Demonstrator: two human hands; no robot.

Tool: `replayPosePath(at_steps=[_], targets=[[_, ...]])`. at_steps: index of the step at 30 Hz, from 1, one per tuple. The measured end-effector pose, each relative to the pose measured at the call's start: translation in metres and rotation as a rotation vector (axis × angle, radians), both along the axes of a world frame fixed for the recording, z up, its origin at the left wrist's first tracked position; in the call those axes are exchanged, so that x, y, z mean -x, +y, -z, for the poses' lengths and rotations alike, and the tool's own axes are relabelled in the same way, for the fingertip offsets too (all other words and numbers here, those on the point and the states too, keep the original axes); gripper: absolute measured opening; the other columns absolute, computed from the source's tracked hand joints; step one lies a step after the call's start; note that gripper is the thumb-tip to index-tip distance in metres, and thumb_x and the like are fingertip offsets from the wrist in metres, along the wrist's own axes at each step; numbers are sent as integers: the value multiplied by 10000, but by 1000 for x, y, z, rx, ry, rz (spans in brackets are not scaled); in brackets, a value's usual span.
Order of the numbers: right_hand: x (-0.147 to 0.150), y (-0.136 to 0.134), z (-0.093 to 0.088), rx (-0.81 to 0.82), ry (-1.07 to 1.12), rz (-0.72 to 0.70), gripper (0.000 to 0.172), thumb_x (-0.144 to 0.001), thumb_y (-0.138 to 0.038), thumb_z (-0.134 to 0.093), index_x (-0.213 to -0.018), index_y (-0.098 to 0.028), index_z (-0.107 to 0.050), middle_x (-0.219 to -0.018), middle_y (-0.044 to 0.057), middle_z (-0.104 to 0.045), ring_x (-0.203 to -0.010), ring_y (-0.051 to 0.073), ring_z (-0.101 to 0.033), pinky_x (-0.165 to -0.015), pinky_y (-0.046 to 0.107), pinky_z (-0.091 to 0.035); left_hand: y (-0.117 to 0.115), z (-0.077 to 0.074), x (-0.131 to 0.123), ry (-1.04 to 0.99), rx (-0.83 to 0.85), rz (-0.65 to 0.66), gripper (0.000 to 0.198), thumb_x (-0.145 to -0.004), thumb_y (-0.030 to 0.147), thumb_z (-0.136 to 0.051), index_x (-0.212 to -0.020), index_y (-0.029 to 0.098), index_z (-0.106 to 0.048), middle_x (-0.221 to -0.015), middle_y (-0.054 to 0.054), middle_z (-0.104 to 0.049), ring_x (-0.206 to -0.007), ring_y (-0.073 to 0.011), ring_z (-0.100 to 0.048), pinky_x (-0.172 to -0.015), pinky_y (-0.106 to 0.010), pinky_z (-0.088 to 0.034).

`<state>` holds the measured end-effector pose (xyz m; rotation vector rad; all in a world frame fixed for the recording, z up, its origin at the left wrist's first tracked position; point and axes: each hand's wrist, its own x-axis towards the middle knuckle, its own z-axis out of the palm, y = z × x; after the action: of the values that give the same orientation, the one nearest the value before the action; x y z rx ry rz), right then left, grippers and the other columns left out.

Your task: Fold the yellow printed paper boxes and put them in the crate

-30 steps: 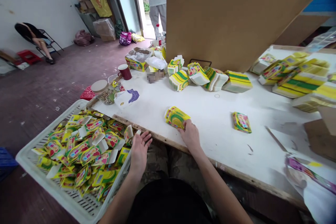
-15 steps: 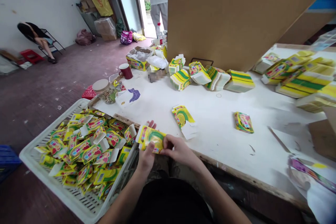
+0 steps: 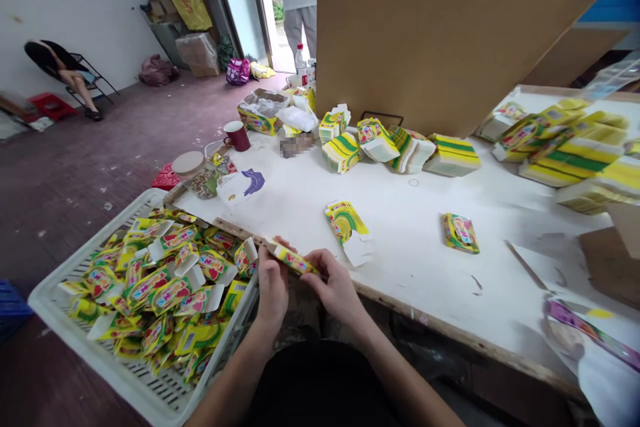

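Note:
Between both hands is a small yellow-and-green printed carton [image 3: 295,259], turned so that a narrow side faces up. My left hand [image 3: 273,283] is closed around its left end, where a pale flap shows. The fingers of my right hand [image 3: 333,280] pinch its right end. Just beyond my hands, a flat yellow carton [image 3: 346,221] with a white flap lies on the white table [image 3: 400,233]. Farther right lies a closed carton [image 3: 461,233]. To my left, a white plastic crate [image 3: 55,310] holds many similar cartons, several with raised flaps.
Bundles of flat cartons [image 3: 455,154] line the back of the table beneath a large cardboard sheet [image 3: 400,33]. More stacks [image 3: 575,147] stand at right. A maroon mug [image 3: 237,137] and a lidded jar [image 3: 194,175] sit at left. A person [image 3: 297,0] stands in the doorway.
The carton in my hands has turned from its broad face showing to its narrow side showing. My left fingers have closed around its end. The view has shifted slightly.

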<state>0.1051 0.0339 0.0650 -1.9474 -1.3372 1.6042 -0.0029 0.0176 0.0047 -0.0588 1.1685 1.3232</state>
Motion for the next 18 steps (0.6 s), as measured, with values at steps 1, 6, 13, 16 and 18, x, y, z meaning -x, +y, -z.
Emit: replayPosePath(at_steps=[1,6,13,16,18], targets=[[-4,3,0,-17,-19,16,141,-784,-261,-622,-901,-201,-569,-726,-29,-565,-640,138,-480,-592,254,-370,-3,2,0,31,-4,32,528,-707,625,-700,-1016,209,-599,-967,-32,-635,-887,-161,-609,-797,-260,-505],[-24,19,-5,-149,-105,-49,70,-806,-229,-622,-745,-199,-603,-673,-15,-625,-632,153,-546,-600,260,-420,-3,6,13,132,-26,176,305,-830,374,-672,-1060,182,-614,-1041,-62,-680,-957,-188,-644,-901,-320,-496],[-35,26,-14,-544,-421,-660,128,-891,-158,-588,-890,-242,-683,-857,33,-700,-885,224,-565,-920,421,-402,16,-3,50,555,-293,660,935,-526,305,-878,-1348,196,-445,-1411,-142,-481,-1336,-323,-414,-1126,-478,-297],[-27,19,-16,-545,-318,-755,200,-882,-148,-584,-999,-287,-667,-1012,25,-689,-1052,230,-556,-1112,485,-264,16,-2,44,535,-318,965,771,-517,332,-870,-1213,212,-560,-1152,-106,-657,-1071,-328,-612,-929,-442,-471],[-25,13,-15,-546,-325,-550,352,-859,-196,-609,-1201,-275,-586,-1248,75,-600,-1240,268,-468,-1152,518,-216,13,1,36,499,-310,1001,541,-618,365,-809,-1094,224,-595,-950,-59,-692,-861,-279,-656,-772,-378,-510]])
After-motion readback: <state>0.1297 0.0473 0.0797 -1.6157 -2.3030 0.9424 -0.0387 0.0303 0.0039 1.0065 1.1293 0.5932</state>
